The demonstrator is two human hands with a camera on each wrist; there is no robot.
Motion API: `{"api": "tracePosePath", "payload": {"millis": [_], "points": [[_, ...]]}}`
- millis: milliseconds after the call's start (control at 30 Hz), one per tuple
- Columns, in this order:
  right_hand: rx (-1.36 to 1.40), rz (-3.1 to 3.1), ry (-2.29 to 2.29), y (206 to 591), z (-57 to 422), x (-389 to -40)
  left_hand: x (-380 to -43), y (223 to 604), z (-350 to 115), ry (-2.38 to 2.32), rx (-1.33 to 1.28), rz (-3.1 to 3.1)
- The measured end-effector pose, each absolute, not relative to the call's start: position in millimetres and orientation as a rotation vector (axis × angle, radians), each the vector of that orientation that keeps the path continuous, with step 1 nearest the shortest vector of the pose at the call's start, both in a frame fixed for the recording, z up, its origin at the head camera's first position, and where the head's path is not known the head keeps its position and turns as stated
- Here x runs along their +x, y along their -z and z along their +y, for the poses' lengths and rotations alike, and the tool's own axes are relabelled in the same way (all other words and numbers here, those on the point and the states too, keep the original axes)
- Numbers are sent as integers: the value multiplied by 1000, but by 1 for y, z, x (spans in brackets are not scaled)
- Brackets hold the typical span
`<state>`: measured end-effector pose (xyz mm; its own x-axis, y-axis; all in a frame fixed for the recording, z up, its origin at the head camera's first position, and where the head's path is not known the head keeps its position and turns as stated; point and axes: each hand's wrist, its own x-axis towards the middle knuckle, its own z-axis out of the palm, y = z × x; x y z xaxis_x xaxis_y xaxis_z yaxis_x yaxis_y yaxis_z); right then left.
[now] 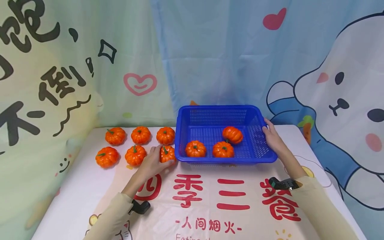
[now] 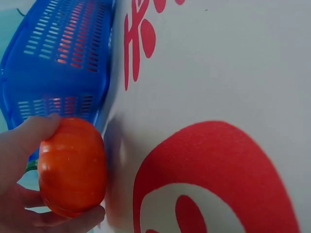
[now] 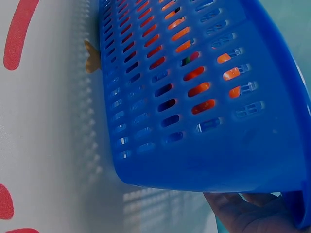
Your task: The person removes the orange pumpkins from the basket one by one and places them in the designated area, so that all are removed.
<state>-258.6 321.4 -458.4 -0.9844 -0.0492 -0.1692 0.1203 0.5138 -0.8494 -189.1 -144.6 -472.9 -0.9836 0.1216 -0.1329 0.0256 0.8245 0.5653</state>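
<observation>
My left hand (image 1: 154, 161) grips a small orange pumpkin (image 1: 167, 153) just left of the blue plastic basket (image 1: 226, 160). In the left wrist view the thumb lies on one side of that pumpkin (image 2: 73, 167) and the fingers curl round the other, close to the basket wall (image 2: 63, 63). Three pumpkins lie in the basket, one of them a pumpkin (image 1: 232, 134) tipped on its side. At the basket's right end my right hand (image 1: 272, 136) holds the rim. In the right wrist view its fingers (image 3: 233, 208) are under the rim, partly hidden by the basket.
Left of the basket several more pumpkins stand on the white table in two rows, among them a back-row pumpkin (image 1: 141, 135) and a front-row pumpkin (image 1: 107, 157). A printed cloth curtain (image 1: 210, 76) hangs behind the table. Red characters mark the table cover (image 1: 204, 180).
</observation>
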Motion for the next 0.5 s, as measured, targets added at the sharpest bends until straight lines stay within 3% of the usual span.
{"api": "tracePosePath", "payload": {"millis": [500], "points": [[37,2584,1458,460,322,-260,-195,474,-144,-736,62,2815]]}}
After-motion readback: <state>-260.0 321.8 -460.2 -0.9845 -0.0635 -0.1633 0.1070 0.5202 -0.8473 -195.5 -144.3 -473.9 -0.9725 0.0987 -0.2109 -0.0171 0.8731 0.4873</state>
